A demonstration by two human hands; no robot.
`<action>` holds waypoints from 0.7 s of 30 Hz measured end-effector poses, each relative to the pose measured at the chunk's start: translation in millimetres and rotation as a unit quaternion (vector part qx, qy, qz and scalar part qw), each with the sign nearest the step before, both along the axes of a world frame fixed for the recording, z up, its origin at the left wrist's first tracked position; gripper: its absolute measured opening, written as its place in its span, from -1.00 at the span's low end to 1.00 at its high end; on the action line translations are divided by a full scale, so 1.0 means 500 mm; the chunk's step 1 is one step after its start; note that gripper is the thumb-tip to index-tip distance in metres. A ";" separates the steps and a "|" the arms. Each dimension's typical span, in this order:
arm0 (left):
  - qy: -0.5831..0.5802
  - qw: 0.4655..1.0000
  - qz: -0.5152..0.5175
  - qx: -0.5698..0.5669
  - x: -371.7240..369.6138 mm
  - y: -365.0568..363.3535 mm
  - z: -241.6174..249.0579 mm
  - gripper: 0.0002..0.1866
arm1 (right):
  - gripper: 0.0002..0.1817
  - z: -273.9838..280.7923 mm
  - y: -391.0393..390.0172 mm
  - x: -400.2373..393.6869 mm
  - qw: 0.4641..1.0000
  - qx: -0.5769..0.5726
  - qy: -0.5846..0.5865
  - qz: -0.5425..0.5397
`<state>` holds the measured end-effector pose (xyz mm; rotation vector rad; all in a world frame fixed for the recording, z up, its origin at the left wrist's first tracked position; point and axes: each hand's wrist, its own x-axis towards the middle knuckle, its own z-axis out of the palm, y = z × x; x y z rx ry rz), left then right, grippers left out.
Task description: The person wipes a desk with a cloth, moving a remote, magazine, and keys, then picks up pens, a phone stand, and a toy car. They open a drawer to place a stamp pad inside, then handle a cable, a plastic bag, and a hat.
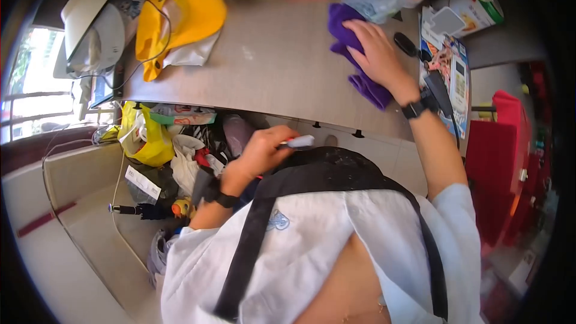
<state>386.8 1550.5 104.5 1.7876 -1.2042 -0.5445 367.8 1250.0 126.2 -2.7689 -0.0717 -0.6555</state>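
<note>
My right hand [378, 54] rests on a crumpled purple cloth [345, 21] at the back right of the tabletop, its fingers curled over the fabric. A loose fold of the cloth trails toward the table's front edge. Lower and further left, in front of that edge, my left hand [264, 151] is closed around a small object with a white end [300, 141]. The white end sticks out to the right beyond the fingers. Most of the object is hidden in the fist, and I cannot tell its kind.
On the wood-look tabletop [264, 60], a yellow cap [189, 15] and pale hats [90, 12] lie at the left. Plastic bags and printed tubs [474, 9] crowd the back right. Stuffed bags [144, 135] fill the space below left. A red chair [492, 168] stands at the right.
</note>
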 end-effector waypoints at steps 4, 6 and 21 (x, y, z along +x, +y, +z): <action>-0.019 0.997 -0.060 -0.043 -0.069 -0.088 -0.023 -0.69 | -0.53 -0.011 0.020 0.046 0.999 -0.016 0.013 0.034; -0.080 0.994 -0.080 -0.006 -0.090 -0.140 -0.028 -0.63 | -0.50 -0.007 0.022 0.050 0.996 -0.050 0.003 0.075; -0.230 0.968 0.095 0.029 -0.253 -0.254 -0.115 -0.74 | -0.40 0.056 -0.053 -0.574 0.989 -0.008 0.144 0.033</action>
